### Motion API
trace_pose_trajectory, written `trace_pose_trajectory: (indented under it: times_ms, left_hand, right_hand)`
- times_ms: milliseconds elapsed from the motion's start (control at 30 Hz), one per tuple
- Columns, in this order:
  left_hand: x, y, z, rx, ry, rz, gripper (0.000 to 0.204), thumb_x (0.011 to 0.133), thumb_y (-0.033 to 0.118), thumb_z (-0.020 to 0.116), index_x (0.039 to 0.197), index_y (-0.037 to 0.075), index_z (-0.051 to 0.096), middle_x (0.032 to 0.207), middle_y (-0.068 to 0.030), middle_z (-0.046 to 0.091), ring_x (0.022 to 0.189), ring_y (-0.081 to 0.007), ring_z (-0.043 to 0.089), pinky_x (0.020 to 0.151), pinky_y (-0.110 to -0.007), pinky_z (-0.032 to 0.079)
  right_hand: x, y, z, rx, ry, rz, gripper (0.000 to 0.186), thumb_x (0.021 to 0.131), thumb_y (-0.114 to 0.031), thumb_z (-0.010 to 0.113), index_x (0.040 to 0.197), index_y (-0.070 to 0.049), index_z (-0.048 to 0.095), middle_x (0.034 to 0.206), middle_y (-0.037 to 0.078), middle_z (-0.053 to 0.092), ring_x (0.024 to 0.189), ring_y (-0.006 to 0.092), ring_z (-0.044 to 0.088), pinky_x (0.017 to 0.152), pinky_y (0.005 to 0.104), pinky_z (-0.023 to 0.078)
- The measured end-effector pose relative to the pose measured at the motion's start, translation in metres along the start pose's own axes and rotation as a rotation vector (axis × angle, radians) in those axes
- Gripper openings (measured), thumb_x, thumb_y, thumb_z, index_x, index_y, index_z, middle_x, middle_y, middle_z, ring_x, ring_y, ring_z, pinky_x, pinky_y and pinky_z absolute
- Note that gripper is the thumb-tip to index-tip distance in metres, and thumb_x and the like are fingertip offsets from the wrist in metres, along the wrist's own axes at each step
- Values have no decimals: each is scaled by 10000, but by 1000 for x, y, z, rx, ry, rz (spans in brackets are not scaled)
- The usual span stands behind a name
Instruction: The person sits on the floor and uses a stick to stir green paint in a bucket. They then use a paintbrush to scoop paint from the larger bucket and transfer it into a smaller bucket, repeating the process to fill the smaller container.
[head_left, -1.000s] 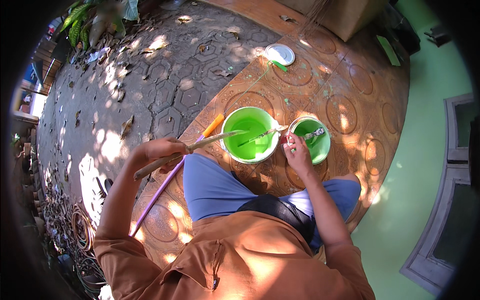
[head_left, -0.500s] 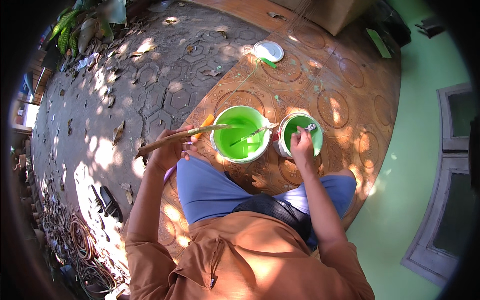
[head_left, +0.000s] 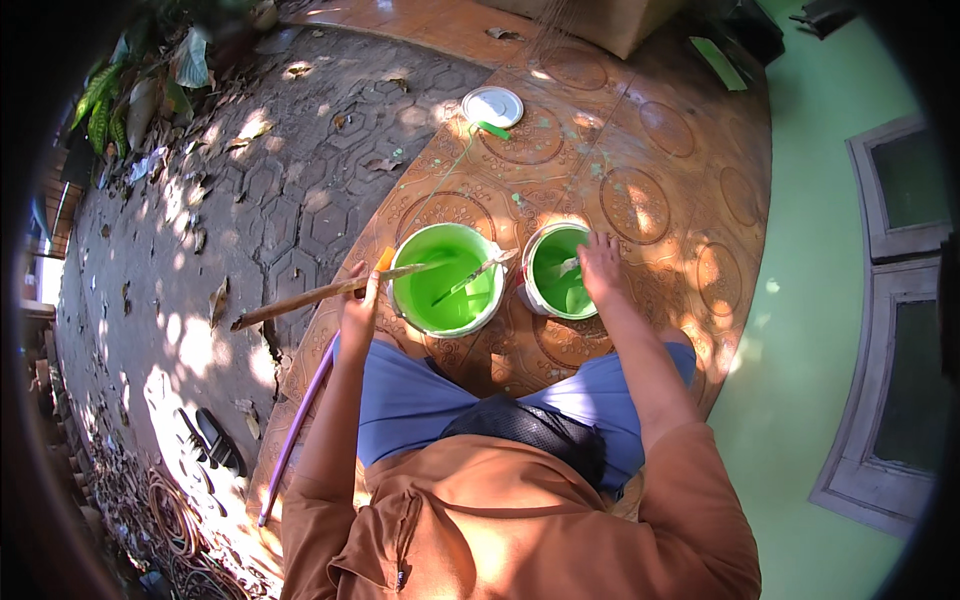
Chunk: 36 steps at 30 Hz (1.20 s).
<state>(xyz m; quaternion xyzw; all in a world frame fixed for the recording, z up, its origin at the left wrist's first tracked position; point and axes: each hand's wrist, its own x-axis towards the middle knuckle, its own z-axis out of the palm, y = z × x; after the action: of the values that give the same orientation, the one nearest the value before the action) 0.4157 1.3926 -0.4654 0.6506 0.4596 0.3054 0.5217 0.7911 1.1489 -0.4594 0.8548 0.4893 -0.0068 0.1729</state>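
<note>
Paint [head_left: 468, 308], bright green, lies in the larger bucket [head_left: 447, 333], where a paint-smeared brush [head_left: 469, 282] leans to the right rim. The smaller bucket [head_left: 540, 303], just to its right, is green inside and also has a brush [head_left: 568, 267] in it. My left hand [head_left: 357, 308] is closed around a wooden stick [head_left: 308, 298], its long axis running from lower left to upper right, its tip over the larger bucket's opening. My right hand [head_left: 601, 270] is at the smaller bucket's right rim, fingers partly bent; whether they grip that brush, partly covered, I can't tell.
</note>
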Motion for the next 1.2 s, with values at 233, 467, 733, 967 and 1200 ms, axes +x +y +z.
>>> trace_pose_trajectory:
  times_ms: [233,467,733,967,1200]
  left_hand:
    - [21,-27,32,-297,-92,-59,450,970,175,655,1368,34,497,1179,-87,597,1113,-154,553,962,-286,446]
    - [16,-9,43,-173,-71,-176,570,964,308,657,1401,-12,479,1292,-138,579,1197,-200,532,1041,-310,393]
    - [12,-2,43,-155,-42,-271,516,975,337,637,1336,-24,562,1284,-144,601,1184,-199,553,1021,-300,410]
    - [14,-9,49,-103,-32,-274,493,983,334,627,1316,-25,581,1218,-137,643,1125,-198,591,983,-293,434]
    - [10,-23,57,-121,29,-123,478,992,315,624,1273,-71,589,1139,-118,673,1040,-176,611,921,-294,459]
  right_hand:
    - [-24,21,5,245,-31,6,210,889,-132,587,1091,-89,623,1020,138,646,1023,331,629,958,501,445]
    - [-31,11,4,610,-114,276,194,959,-218,514,1026,-62,607,1000,211,655,948,371,669,793,506,524]
    - [-43,13,-6,808,-249,182,364,1017,-323,392,991,-17,588,1055,255,659,945,422,646,820,519,510]
    - [-47,11,3,765,-226,186,394,1007,-345,362,1039,-39,608,1054,222,674,954,451,632,835,522,498]
    - [-45,29,17,640,-75,10,402,987,-388,379,1044,-72,621,1067,226,665,1006,431,624,865,520,483]
